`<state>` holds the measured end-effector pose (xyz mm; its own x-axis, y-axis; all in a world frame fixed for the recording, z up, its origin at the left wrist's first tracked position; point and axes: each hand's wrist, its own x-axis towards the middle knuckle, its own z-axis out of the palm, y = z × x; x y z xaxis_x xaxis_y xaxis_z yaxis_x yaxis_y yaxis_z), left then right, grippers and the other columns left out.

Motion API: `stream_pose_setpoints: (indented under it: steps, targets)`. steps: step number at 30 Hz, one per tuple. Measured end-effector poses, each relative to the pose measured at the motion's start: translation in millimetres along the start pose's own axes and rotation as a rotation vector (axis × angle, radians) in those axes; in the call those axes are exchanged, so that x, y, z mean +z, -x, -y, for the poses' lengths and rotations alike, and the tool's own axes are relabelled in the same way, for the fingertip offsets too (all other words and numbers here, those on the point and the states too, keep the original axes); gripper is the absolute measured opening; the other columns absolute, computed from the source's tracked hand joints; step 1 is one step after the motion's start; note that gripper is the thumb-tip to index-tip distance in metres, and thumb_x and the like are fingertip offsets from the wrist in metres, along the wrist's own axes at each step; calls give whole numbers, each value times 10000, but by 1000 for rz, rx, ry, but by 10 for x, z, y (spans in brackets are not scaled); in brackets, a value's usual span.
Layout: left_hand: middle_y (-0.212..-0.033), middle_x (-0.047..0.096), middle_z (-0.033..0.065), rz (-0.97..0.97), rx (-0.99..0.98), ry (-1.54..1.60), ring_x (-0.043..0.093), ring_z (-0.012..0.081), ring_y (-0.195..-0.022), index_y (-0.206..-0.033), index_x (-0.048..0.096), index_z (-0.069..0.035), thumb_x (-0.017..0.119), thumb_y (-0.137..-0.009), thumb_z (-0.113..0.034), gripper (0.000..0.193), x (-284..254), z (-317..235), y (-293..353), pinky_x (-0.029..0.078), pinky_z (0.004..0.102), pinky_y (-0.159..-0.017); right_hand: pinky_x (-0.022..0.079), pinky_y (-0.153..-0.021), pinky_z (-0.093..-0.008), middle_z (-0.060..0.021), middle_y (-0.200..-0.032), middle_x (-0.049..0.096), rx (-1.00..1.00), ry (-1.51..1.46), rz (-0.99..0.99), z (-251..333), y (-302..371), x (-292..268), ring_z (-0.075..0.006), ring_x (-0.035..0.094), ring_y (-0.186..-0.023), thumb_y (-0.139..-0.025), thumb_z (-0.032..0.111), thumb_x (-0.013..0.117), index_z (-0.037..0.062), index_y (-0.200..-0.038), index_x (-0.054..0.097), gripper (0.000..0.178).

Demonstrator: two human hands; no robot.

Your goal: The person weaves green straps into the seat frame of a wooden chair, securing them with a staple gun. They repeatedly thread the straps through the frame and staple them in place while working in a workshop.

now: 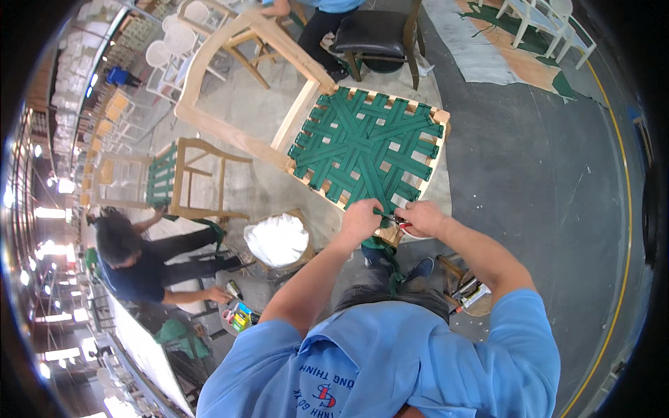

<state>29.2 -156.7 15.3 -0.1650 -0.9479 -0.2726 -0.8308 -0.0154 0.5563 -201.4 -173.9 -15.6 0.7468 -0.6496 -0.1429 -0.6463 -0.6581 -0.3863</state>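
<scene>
A bare wooden chair frame lies before me, its seat woven with green webbing straps. Some straps cross diagonally over the weave. At the seat's near edge my left hand is closed on the end of a green strap, fingers pinched. Close beside it, my right hand is wrapped round a small red-handled tool, whose tip points to the strap by my left fingers. Its exact kind is mostly hidden by the hand. Loose green webbing hangs below the seat edge.
A staple gun rests on a low stool at my right. At left, a white bag sits on a box, near a co-worker reaching to small items on a seat. Another person works beyond the chair, beside a dark-seated chair.
</scene>
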Motion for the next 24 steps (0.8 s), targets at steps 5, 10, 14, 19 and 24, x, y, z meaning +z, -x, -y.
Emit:
stream_pose_setpoints:
  steps: [5, 10, 14, 19, 24]
  targets:
    - [-1079, 745, 165, -94, -123, 197, 715, 283, -933, -1238, 705, -78, 794, -845, -195, 419, -3, 69, 546, 552, 417, -823, 566, -799, -507, -186, -1000, 749, 513, -508, -446, 223, 764, 392, -418, 719, -949, -896, 467, 769, 144, -1261, 636, 505]
    - [-1247, 710, 172, 157, -342, 439, 642, 297, -1216, -1451, 584, -74, 804, -908, -281, 621, 202, -153, 986, 488, 396, -1044, 555, -871, -492, -193, -1067, 758, 1425, -635, -1058, -3, 2701, 1515, -421, 730, -1009, -889, 474, 794, 122, -1321, 584, 595]
    - [-1056, 678, 66, 344, -519, 791, 624, 186, -985, -1474, 557, -60, 716, -1010, -283, 539, 372, -196, 1338, 504, 338, -929, 555, -877, -526, -200, -1128, 746, 2027, -555, -698, 249, 3714, 2175, -431, 718, -1029, -1021, 466, 593, 122, -1348, 566, 476]
    - [-893, 616, 13, 401, -605, 843, 567, 117, -803, -1472, 553, -25, 592, -1082, -173, 419, 477, -553, 1499, 502, 287, -774, 532, -960, -558, -221, -1264, 651, 2135, -544, -462, 518, 4152, 2734, -431, 651, -1172, -1063, 431, 497, 94, -1411, 509, 485]
    - [-904, 651, 41, 453, -449, 675, 619, 131, -860, -1442, 592, -26, 575, -1078, -141, 382, 370, -771, 1378, 514, 298, -822, 545, -930, -540, -204, -1191, 662, 2077, -385, -440, 426, 3919, 3093, -416, 665, -1091, -1022, 393, 596, 93, -1323, 556, 427]
